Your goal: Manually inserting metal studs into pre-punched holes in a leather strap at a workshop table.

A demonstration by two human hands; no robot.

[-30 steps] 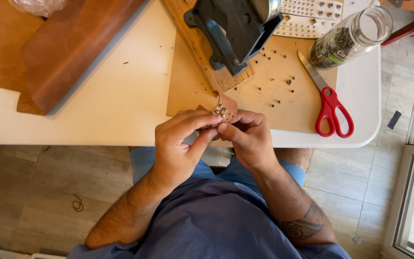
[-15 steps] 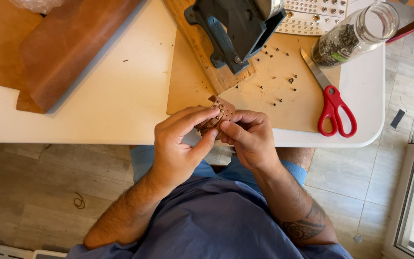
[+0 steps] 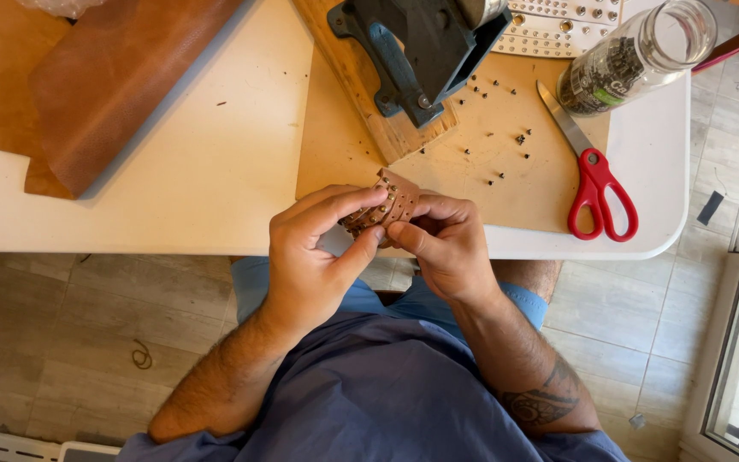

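Both hands hold one small brown leather piece (image 3: 393, 198) studded with metal rivets, just over the near edge of the white table (image 3: 207, 180). My left hand (image 3: 314, 257) pinches its left side between thumb and fingers. My right hand (image 3: 442, 244) grips its right side, thumb pressed against the piece. Part of the leather is hidden behind my fingers.
A tan board (image 3: 506, 145) with several loose rivets lies beyond my hands. Red-handled scissors (image 3: 596, 184) rest at its right edge, near a lying glass jar (image 3: 635, 56) of rivets. A dark blue press tool (image 3: 421, 47) stands at the back. Brown leather sheets (image 3: 104, 85) lie left.
The leather piece has turned in my hands, showing more of its studded strips. My hands stayed at the table's near edge.
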